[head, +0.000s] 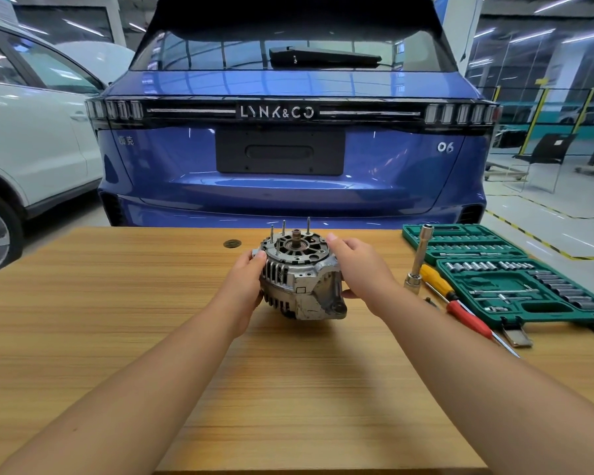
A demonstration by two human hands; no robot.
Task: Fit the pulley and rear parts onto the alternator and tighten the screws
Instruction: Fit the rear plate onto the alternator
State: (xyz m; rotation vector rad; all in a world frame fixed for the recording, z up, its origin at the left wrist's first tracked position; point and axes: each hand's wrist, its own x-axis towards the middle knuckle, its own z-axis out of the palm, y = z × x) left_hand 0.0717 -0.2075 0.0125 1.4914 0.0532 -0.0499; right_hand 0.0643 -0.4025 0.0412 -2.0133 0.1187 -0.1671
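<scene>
The alternator (300,281) stands near the middle of the wooden tabletop (151,320), with its open end turned up, and the person holds it from both sides. The left hand (246,286) has its fingers curled around the ribbed left wall, and the right hand (359,270) grips the right flank, the thumb low and the fingers over the upper rim. The body looks like cast aluminium, grey and scratched, with cooling slots, mounting ears and a bearing seat in the centre, so it is probably heavy, stiff and not fragile. Three thin studs (283,228) rise from the top; they could bend or prick, so it seems better to take the housing by its round sides, as is done now. To the right lie a socket wrench (419,258), a screwdriver (456,303) with yellow and red handle, and a green socket set case (508,275).
</scene>
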